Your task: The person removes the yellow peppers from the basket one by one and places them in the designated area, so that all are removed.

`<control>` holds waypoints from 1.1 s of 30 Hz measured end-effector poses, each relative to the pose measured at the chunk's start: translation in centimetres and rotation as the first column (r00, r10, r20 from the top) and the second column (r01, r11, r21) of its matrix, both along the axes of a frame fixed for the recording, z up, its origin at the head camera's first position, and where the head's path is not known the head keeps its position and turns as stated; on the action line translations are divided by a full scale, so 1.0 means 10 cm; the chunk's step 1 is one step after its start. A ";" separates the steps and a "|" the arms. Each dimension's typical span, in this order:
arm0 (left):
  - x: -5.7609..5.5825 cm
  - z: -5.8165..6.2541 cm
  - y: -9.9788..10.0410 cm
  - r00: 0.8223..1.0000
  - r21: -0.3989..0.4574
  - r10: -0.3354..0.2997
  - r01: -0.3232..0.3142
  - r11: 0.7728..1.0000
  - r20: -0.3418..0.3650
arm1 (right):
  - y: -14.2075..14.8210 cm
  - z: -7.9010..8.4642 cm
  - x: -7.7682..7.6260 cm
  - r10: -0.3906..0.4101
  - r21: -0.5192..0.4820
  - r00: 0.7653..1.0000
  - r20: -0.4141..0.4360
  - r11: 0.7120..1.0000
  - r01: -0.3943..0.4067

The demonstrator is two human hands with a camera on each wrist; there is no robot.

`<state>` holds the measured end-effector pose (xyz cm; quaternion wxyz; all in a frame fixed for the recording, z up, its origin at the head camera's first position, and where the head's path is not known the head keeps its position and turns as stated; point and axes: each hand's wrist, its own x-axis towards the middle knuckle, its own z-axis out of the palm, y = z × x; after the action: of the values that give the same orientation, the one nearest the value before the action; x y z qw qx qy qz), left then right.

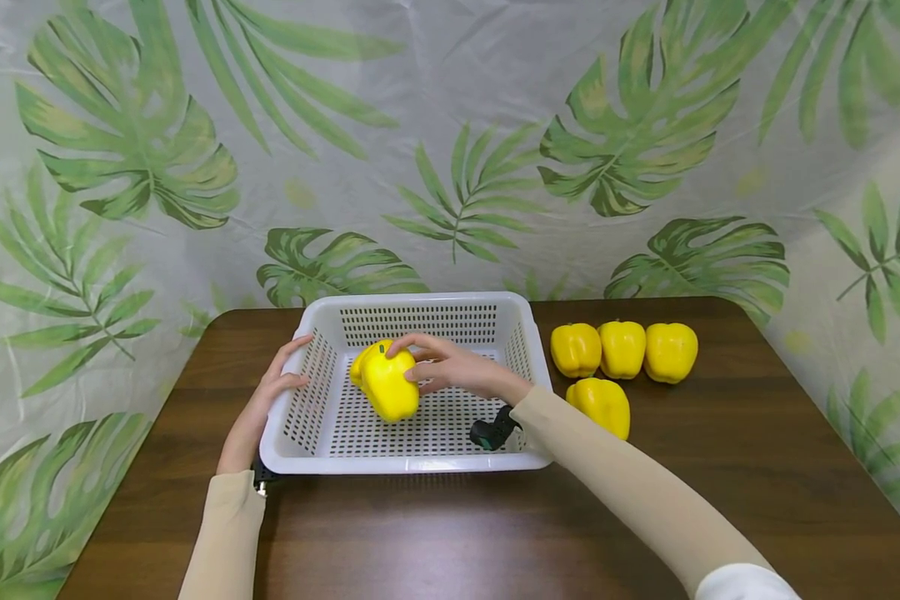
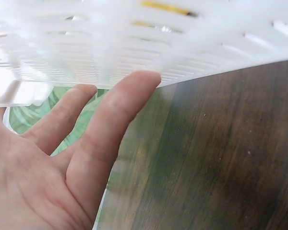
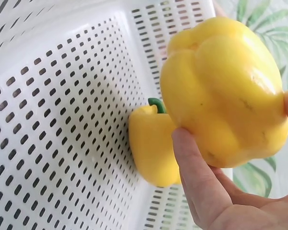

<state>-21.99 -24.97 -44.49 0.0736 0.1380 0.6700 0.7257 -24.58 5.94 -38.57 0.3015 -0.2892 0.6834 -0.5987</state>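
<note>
A yellow bell pepper (image 1: 392,387) is pinched between the thumb and fingers of my right hand (image 1: 457,367), above the floor of a white perforated basket (image 1: 405,463). Behind it, partly hidden, another yellow bell pepper (image 3: 151,143) with a green stem lies in the basket; the right wrist view shows it below the held one (image 3: 225,91). At the basket's left side, my left hand (image 1: 261,408) touches the wall and rim with nearly straight, spread fingers. In the left wrist view its thumb (image 2: 120,110) lies against the basket's outer wall.
Right of the basket, three yellow peppers (image 1: 622,350) stand in a row on the brown wooden table (image 1: 727,467). One more pepper (image 1: 602,405) sits in front of them, partly covered by the right sleeve (image 1: 630,475). A leaf-patterned cloth (image 1: 480,100) hangs behind the table.
</note>
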 end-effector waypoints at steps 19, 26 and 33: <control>0.01 0.00 0.00 1.000 -0.018 -0.007 0.007 1.000 -0.001 | 0.33 0.10 0.03 -0.064 -0.004 0.998 -0.010 0.998 0.064; 0.03 0.01 0.00 1.000 -0.049 0.000 0.000 0.999 0.007 | 0.46 0.11 0.03 -0.091 -0.005 0.996 -0.009 0.996 0.091; 0.03 0.01 0.00 1.000 -0.022 -0.003 0.003 1.000 0.006 | 0.59 0.11 0.01 -0.105 0.000 0.994 0.008 0.994 0.105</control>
<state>-21.74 -24.96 -44.42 0.0783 0.1360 0.6775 0.7186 -24.45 11.87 -37.49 0.2722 -0.2504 0.6963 -0.6151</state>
